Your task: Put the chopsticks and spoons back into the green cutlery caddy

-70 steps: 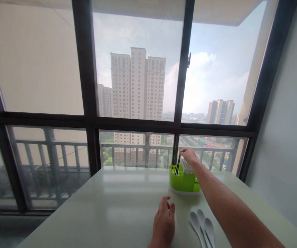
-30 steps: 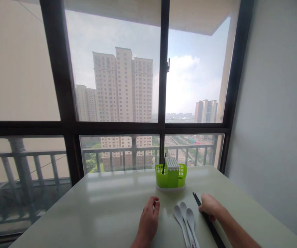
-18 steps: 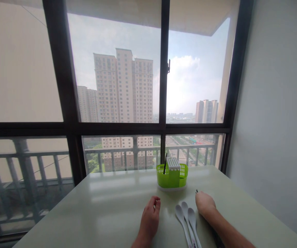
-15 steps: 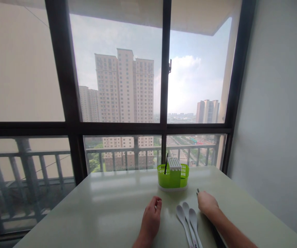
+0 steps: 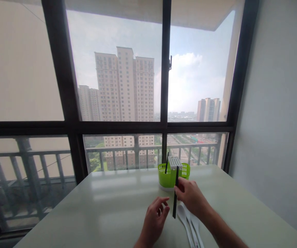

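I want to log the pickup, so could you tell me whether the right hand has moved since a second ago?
Yes. The right hand has risen off the table and come leftward toward the green caddy, holding a black chopstick upright.

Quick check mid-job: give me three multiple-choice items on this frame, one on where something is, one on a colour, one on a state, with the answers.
1. Where does the cutlery holder stand?
A. at the table's far side near the window
B. on the floor
C. at the table's near left corner

2. What colour is the holder's basket?
A. red
B. bright green
C. blue

3. What is the right hand doing?
A. lying flat and empty
B. pinching black chopsticks, held upright
C. gripping a spoon

Answers:
1 A: it stands on the table just before the window rail.
2 B: its walls are lime green.
3 B: the fingers close on the dark sticks, above the white spoons; the left hand holds nothing.
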Demonstrator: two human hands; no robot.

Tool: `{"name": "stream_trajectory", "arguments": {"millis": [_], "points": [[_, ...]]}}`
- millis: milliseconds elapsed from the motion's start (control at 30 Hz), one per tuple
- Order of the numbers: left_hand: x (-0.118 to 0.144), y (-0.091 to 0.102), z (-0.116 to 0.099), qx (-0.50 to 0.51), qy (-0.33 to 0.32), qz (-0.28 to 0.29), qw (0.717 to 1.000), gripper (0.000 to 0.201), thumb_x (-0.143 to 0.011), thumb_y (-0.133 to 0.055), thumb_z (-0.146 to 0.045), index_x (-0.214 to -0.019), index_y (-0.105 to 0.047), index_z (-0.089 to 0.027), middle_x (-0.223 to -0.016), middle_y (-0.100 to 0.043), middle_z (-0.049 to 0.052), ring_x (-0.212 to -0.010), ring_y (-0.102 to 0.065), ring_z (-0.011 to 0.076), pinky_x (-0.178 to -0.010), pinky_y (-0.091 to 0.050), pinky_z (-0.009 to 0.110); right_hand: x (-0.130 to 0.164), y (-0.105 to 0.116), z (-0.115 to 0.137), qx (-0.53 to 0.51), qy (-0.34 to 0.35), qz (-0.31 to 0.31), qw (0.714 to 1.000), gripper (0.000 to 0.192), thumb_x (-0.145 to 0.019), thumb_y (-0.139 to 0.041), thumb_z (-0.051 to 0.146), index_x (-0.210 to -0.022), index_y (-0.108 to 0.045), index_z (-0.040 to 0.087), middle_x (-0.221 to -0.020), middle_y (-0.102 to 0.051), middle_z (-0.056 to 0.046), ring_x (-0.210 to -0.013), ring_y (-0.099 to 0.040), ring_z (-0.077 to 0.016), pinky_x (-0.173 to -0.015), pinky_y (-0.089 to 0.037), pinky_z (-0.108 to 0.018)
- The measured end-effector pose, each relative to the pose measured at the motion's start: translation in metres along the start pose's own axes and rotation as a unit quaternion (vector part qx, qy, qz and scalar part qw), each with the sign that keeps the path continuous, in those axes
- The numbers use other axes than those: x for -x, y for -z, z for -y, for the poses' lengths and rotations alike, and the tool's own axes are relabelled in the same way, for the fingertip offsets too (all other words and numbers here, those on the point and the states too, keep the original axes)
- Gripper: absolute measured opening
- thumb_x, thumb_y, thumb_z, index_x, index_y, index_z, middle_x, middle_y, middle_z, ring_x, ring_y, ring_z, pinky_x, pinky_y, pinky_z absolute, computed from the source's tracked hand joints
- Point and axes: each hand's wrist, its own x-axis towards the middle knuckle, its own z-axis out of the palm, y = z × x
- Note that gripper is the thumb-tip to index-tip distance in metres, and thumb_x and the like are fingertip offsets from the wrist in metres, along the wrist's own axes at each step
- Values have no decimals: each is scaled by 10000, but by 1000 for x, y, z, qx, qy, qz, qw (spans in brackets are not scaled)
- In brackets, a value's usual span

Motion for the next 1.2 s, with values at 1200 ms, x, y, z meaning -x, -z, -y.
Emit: {"name": "stream_trajectory", "arguments": {"millis": [1200], "points": [[-4,-16,47,-22,120,-130,984,409,-1011,-403,-489,-1230,-613,-215,-1102,-682,82,-940,-642,227,-923,-473,352,-165,67,13,-159,2,-173,972,290,-867,-653,445,-876,-715,162,-641,-710,-23,-531,-676,-154,-486,-528,-208]]}}
